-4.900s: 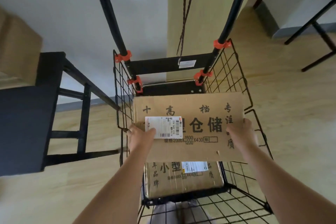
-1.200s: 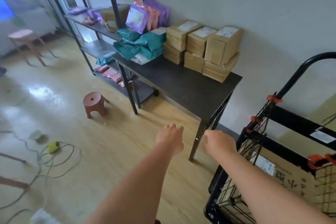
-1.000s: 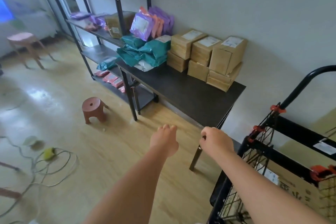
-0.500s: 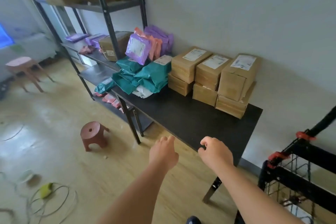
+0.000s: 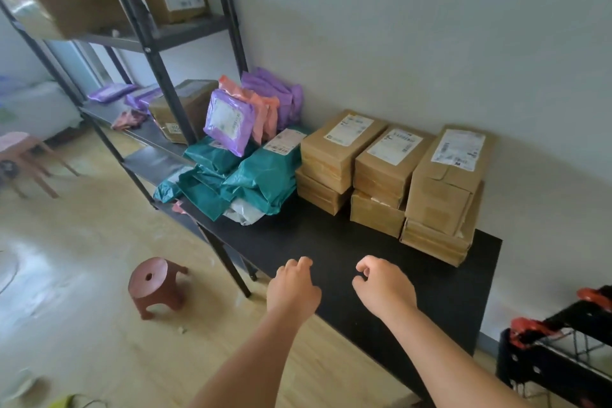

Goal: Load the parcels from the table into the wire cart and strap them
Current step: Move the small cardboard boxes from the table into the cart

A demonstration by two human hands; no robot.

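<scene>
Brown cardboard parcels (image 5: 390, 172) with white labels are stacked in three piles at the back of a black table (image 5: 331, 252), against the wall. Green mailer bags (image 5: 255, 179) and purple and pink ones (image 5: 245, 113) lie at the table's left end. My left hand (image 5: 293, 291) and my right hand (image 5: 381, 288) reach out over the table's front edge, fingers loosely curled, holding nothing. They are short of the parcels. A corner of the black wire cart (image 5: 563, 351) with red clamps shows at the lower right.
A tall black metal shelf rack (image 5: 155, 53) with boxes and mailers stands left of the table. A small brown plastic stool (image 5: 155, 285) sits on the wooden floor near the table leg. A pink stool (image 5: 23, 156) is at far left.
I let go of the big box in the cart and turned left toward the table. Over the last second both empty hands have come forward over the table's front edge.
</scene>
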